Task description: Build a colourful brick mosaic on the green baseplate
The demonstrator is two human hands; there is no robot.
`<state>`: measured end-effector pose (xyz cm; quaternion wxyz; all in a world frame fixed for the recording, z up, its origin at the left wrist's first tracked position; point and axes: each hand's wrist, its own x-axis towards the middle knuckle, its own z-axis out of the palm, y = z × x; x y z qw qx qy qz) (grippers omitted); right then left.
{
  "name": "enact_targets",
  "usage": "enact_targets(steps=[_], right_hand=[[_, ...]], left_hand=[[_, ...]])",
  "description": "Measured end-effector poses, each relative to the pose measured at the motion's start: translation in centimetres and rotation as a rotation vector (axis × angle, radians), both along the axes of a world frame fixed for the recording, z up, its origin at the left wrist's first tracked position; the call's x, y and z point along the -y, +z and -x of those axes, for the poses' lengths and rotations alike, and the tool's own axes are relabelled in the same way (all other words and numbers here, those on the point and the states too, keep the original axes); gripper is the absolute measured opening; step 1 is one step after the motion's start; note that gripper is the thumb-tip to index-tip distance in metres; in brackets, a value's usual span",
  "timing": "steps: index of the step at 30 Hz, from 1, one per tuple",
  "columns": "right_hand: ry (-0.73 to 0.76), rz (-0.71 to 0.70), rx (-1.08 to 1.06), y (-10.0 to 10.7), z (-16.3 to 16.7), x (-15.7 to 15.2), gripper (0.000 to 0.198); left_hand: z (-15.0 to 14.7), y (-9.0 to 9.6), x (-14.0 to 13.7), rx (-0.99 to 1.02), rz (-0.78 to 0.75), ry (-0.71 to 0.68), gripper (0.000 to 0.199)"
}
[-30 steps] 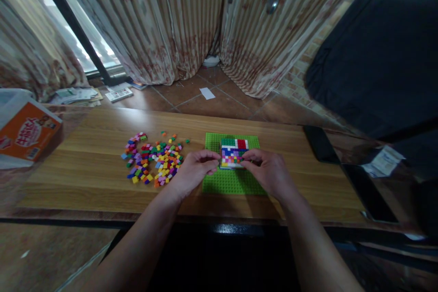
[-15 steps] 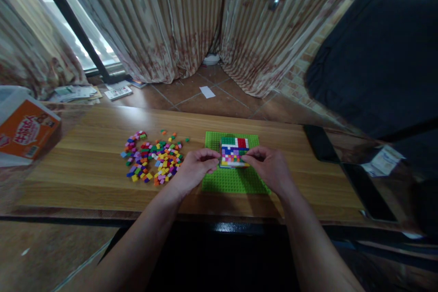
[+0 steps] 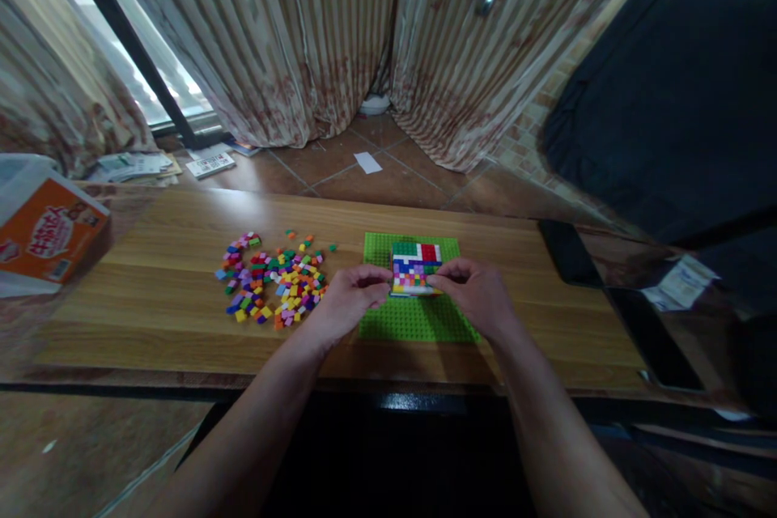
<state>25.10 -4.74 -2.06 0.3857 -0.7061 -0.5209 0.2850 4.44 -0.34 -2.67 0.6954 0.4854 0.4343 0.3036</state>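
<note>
A multicoloured block of toy bricks [image 3: 415, 265] stands on the green baseplate [image 3: 413, 327], with green, white and red bricks at its far side and small mixed colours nearer me. My left hand [image 3: 353, 299] is at the block's left edge, thumb and forefinger pinched; whatever lies between them is too small to make out. Over the block's near right part is my right hand [image 3: 477, 291], its thumb and fingertips closed together at the bricks. Its fingers hide that corner, so I cannot tell what they grip.
Loose coloured bricks [image 3: 297, 279] lie in a pile on the wooden table [image 3: 151, 283], left of the baseplate. Two dark phones [image 3: 569, 253] lie at the table's right end. A white tub with an orange label [image 3: 52, 231] stands at the far left. Curtains [image 3: 340, 57] hang beyond the table.
Both hands stay at the block in nearly the same pose. My right fingertips have shifted very slightly on the bricks.
</note>
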Motion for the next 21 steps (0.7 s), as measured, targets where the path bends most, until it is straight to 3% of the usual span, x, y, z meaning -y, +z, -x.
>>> enact_targets(steps=[7,12,16,21], right_hand=[[-0.002,-0.043,-0.161,-0.2,-0.4,-0.2,0.023],[-0.051,-0.164,-0.24,0.7,0.0,-0.1,0.023],[0.169,-0.201,-0.302,1.4,2.0,0.6,0.015],[0.32,-0.211,-0.14,1.9,4.3,1.1,0.009]], left_hand=[[0.5,0.4,-0.1,0.029,-0.028,0.039,0.02],[0.6,0.9,-0.1,0.091,-0.001,0.061,0.024],[0.4,0.7,0.1,0.182,0.039,0.039,0.029],[0.2,0.6,0.3,0.291,0.124,0.033,0.032]])
